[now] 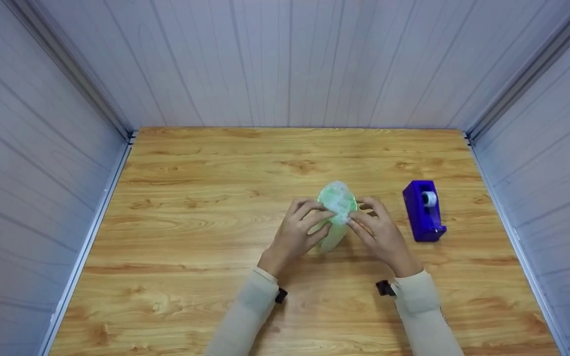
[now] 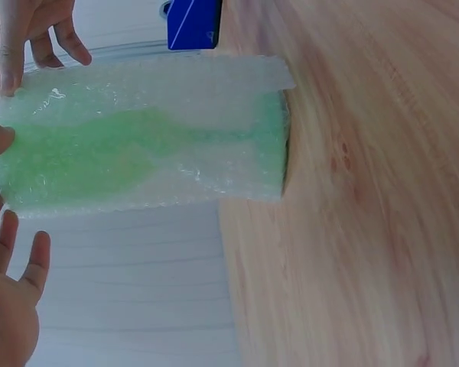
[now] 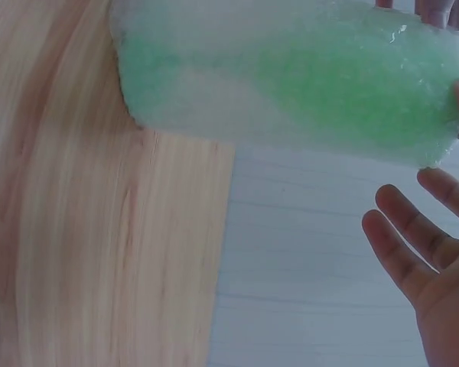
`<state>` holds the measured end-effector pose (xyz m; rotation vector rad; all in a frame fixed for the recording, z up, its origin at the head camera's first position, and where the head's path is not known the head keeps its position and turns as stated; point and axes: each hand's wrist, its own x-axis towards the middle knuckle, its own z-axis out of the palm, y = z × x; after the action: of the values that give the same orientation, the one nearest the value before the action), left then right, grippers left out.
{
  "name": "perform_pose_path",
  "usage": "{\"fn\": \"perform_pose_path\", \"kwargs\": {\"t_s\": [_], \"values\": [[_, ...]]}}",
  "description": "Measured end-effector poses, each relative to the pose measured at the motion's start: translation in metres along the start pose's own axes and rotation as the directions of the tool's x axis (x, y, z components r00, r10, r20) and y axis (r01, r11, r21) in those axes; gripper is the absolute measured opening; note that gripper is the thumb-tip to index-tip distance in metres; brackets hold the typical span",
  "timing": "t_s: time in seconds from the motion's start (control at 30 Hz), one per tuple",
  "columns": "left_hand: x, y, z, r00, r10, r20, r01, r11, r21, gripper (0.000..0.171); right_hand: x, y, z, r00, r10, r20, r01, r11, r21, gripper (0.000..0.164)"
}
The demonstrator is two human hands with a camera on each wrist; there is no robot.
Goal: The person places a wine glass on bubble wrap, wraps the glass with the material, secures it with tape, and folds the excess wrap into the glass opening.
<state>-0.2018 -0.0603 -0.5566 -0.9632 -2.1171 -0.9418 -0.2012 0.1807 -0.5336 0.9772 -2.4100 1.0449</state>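
A green goblet (image 2: 99, 157), its stem and foot visible through the cloudy layer, is wrapped in bubble wrap (image 1: 335, 194). It stands upright on the wooden table. From the left, my left hand (image 1: 299, 231) pinches the wrap at the top rim between thumb and fingers; some of its fingers spread out free in the left wrist view. On the opposite side my right hand (image 1: 381, 236) pinches the wrap at the near edge of the same rim. Both hands' fingertips come close together there. In the right wrist view several fingers of the right hand (image 3: 444, 283) stand apart from the wrap.
To the right of the hands, a blue tape dispenser (image 1: 417, 217) with a roll of tape (image 1: 429, 199) sits on the wooden table (image 1: 191, 237). Pale panelled walls (image 1: 265, 64) enclose the table at the back and on both sides.
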Motion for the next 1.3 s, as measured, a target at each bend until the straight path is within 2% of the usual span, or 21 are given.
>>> {"fn": "perform_pose_path", "kwargs": {"t_s": [0.17, 0.33, 0.4, 0.53, 0.63, 0.83, 1.13, 1.3], "values": [[0.002, 0.004, -0.004, 0.996, -0.062, 0.063, 0.057, 0.996, 0.075, 0.014, -0.003, -0.003, 0.002, 0.999, 0.03, -0.017, -0.029, 0.997, 0.066, 0.022], [0.008, 0.007, -0.008, 0.989, -0.1, 0.113, 0.088, 0.991, 0.1, 0.013, -0.004, -0.01, 0.001, 0.998, 0.057, -0.032, -0.054, 0.994, 0.094, 0.032], [0.01, 0.008, -0.01, 0.984, -0.112, 0.142, 0.097, 0.989, 0.108, 0.014, -0.004, -0.013, 0.0, 0.996, 0.041, -0.077, -0.034, 0.995, 0.094, 0.035], [0.013, 0.008, -0.011, 0.976, -0.131, 0.173, 0.111, 0.986, 0.122, 0.016, -0.002, -0.018, 0.001, 0.99, -0.058, -0.13, 0.064, 0.997, 0.039, 0.038], [0.013, 0.007, -0.011, 0.976, -0.135, 0.174, 0.114, 0.986, 0.122, 0.016, 0.0, -0.023, 0.003, 0.99, -0.104, -0.091, 0.102, 0.994, -0.022, 0.038], [0.01, 0.006, -0.008, 0.981, -0.108, 0.158, 0.09, 0.989, 0.116, 0.016, 0.0, -0.026, 0.006, 0.996, -0.087, 0.016, 0.088, 0.987, -0.135, 0.039], [0.008, 0.004, -0.009, 0.995, -0.043, 0.087, 0.036, 0.996, 0.078, 0.013, 0.007, -0.027, 0.008, 0.992, -0.074, 0.098, 0.093, 0.975, -0.204, 0.017], [0.014, 0.006, -0.014, 0.997, -0.045, 0.066, 0.04, 0.996, 0.074, 0.04, 0.009, -0.026, 0.007, 0.99, -0.063, 0.128, 0.088, 0.976, -0.198, 0.013]]}}
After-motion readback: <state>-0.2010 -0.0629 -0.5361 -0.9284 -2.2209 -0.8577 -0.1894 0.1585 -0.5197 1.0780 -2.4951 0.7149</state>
